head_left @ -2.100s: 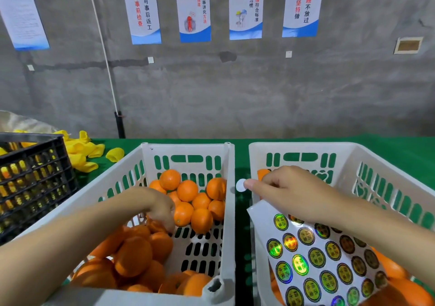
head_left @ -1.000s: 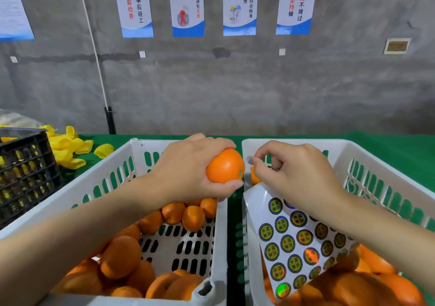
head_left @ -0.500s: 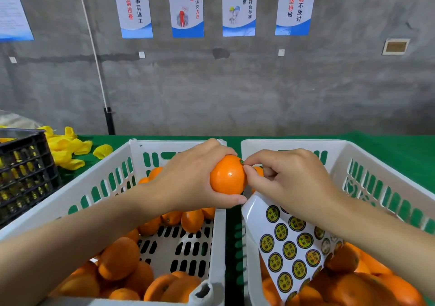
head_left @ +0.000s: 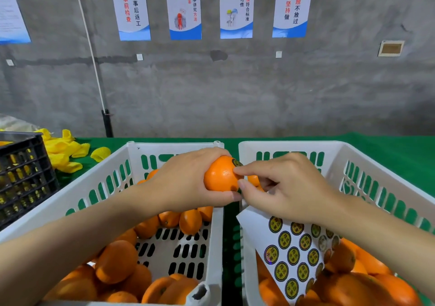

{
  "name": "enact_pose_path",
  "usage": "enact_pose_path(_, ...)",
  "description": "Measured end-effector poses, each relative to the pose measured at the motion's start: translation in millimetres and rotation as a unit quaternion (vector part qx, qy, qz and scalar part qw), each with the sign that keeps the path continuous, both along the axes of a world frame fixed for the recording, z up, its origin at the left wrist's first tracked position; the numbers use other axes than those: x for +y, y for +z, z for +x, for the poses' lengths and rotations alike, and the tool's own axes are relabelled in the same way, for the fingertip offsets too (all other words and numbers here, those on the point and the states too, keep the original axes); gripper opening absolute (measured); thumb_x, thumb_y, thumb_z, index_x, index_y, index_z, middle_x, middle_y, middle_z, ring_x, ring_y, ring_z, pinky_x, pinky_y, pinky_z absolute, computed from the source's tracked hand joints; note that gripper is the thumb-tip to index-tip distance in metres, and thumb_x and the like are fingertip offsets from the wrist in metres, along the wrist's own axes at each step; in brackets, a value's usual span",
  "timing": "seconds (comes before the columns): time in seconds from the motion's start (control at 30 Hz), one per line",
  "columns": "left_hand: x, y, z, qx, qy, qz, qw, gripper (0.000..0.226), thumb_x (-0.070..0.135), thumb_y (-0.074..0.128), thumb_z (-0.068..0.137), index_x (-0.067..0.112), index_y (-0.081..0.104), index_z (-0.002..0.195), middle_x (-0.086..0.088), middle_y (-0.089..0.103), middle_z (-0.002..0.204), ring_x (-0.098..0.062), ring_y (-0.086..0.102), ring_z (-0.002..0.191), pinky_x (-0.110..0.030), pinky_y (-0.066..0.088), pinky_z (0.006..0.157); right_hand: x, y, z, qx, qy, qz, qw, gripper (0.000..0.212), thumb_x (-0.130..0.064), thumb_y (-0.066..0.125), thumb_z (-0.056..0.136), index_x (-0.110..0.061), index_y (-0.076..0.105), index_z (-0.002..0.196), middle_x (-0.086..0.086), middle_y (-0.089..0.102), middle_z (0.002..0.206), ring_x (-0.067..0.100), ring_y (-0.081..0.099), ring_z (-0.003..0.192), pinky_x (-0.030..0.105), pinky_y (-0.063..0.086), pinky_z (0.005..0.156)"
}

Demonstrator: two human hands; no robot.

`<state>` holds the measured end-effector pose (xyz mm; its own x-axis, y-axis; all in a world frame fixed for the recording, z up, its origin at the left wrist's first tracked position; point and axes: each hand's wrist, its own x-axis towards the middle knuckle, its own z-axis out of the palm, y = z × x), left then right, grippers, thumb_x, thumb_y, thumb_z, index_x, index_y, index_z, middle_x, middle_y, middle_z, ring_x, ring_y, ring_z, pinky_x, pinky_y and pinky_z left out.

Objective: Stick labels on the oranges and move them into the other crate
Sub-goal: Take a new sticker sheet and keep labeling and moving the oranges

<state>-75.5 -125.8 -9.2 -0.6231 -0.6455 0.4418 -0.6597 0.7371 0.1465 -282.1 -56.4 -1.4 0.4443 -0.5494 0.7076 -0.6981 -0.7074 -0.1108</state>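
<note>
Green-covered desk point(head_left: 388, 150) bearing two white crates side by side. Left crate point(head_left: 94, 195) and right crate point(head_left: 376, 178) both contain oranges; a sheet of round labels point(head_left: 259, 235) lies in the right one. Above the gap between the crates, the left hand point(head_left: 186, 183) grips one orange point(head_left: 219, 176). The right hand point(head_left: 287, 188) holds nothing, its index fingertip touching the fruit just below an applied label point(head_left: 236, 163).

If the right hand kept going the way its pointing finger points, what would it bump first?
The orange held in the left hand. The right hand seems to touch it with its forefinger, just below the label, though depth is hard to judge.
</note>
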Motion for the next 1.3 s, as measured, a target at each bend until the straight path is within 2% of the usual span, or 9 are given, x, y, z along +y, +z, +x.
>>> enact_pose_path(0.27, -4, -7, -1, 0.024, 0.047, 0.053, 0.997, 0.078, 0.102, 0.039, 0.056, 0.056, 0.035, 0.119, 0.023, 0.060, 0.099, -0.002, 0.061, 0.085, -0.024, 0.053, 0.070, -6, 0, -6, -0.098, -0.004, 0.010, 0.995, 0.036, -0.047, 0.046, 0.091, -0.033, 0.065, 0.063, -0.006, 0.047, 0.045, 0.011, 0.045, 0.045, 0.025, 0.032, 0.049)
enact_pose_path(0.33, 0, -11, -5, 0.044, 0.022, 0.073, 0.996, 0.068, 0.094, 0.048, 0.062, 0.060, 0.034, 0.119, 0.028, 0.058, 0.101, 0.001, 0.060, 0.088, -0.021, 0.050, 0.070, -5, 1, -4, -0.112, 0.009, 0.003, 0.994, 0.038, -0.045, 0.045, 0.093, -0.036, 0.057, 0.058, -0.007, 0.040, 0.045, 0.011, 0.041, 0.044, 0.025, 0.029, 0.049)
enact_pose_path(0.47, 10, -11, -15, 0.027, -0.052, 0.077, 0.995, 0.033, 0.077, 0.051, 0.076, 0.072, 0.029, 0.100, 0.044, 0.041, 0.099, 0.016, 0.048, 0.088, -0.015, 0.032, 0.061, -5, 0, -3, -0.130, 0.023, -0.020, 0.991, 0.057, -0.040, 0.042, 0.096, -0.002, 0.066, 0.059, 0.003, 0.041, 0.043, 0.019, 0.041, 0.044, 0.030, 0.030, 0.045)
enact_pose_path(0.7, 18, -8, -14, 0.023, -0.109, 0.086, 0.990, 0.055, 0.055, 0.062, 0.086, 0.074, 0.023, 0.120, 0.041, 0.037, 0.111, 0.004, 0.053, 0.099, -0.010, 0.042, 0.069, -8, -3, -5, -0.126, 0.014, 0.002, 0.992, 0.066, -0.046, 0.033, 0.098, -0.001, 0.066, 0.063, 0.005, 0.045, 0.045, 0.021, 0.047, 0.047, 0.039, 0.035, 0.049)
enact_pose_path(0.87, 14, -17, -21, 0.113, -0.152, 0.160, 0.969, 0.062, 0.006, 0.054, 0.099, 0.049, 0.039, 0.140, 0.031, 0.040, 0.136, -0.004, 0.066, 0.104, -0.015, 0.050, 0.093, -8, -2, -5, -0.130, 0.005, -0.003, 0.992, 0.068, -0.046, 0.030, 0.099, -0.002, 0.066, 0.062, 0.000, 0.038, 0.044, 0.021, 0.044, 0.047, 0.034, 0.032, 0.048)
enact_pose_path(1.0, 18, -14, -21, 0.153, -0.130, 0.174, 0.964, 0.044, 0.017, 0.050, 0.100, 0.054, 0.053, 0.122, 0.026, 0.062, 0.118, 0.005, 0.063, 0.108, -0.007, 0.045, 0.089, -12, -3, -6, -0.149, -0.046, 0.011, 0.988, 0.066, -0.050, 0.033, 0.099, -0.007, 0.064, 0.059, 0.001, 0.040, 0.043, 0.020, 0.045, 0.047, 0.039, 0.036, 0.050)
enact_pose_path(1.07, 21, -8, -21, 0.192, -0.122, 0.254, 0.940, 0.026, 0.035, 0.047, 0.100, 0.048, 0.064, 0.115, 0.016, 0.071, 0.104, 0.000, 0.067, 0.098, -0.019, 0.053, 0.082, -16, -4, -7, -0.160, -0.089, 0.030, 0.983, 0.064, -0.049, 0.040, 0.100, -0.008, 0.061, 0.056, 0.005, 0.044, 0.044, 0.022, 0.047, 0.047, 0.040, 0.039, 0.052)
enact_pose_path(1.17, 26, -1, -21, 0.175, -0.143, 0.356, 0.907, 0.047, 0.057, 0.034, 0.100, 0.034, 0.075, 0.105, 0.007, 0.075, 0.097, -0.013, 0.067, 0.091, -0.032, 0.052, 0.083, -20, -4, -9, -0.206, -0.108, 0.043, 0.972, 0.058, -0.042, 0.049, 0.100, -0.006, 0.063, 0.057, -0.002, 0.048, 0.044, 0.014, 0.049, 0.046, 0.038, 0.043, 0.058)
enact_pose_path(1.3, 35, 1, -26, 0.140, -0.190, 0.386, 0.892, 0.027, 0.045, 0.064, 0.093, 0.021, 0.073, 0.102, 0.002, 0.076, 0.101, -0.015, 0.073, 0.093, -0.025, 0.058, 0.080, -22, -2, -10, -0.260, -0.101, 0.052, 0.959, 0.056, -0.040, 0.051, 0.101, -0.007, 0.064, 0.058, -0.014, 0.042, 0.039, 0.005, 0.043, 0.043, 0.028, 0.040, 0.056)
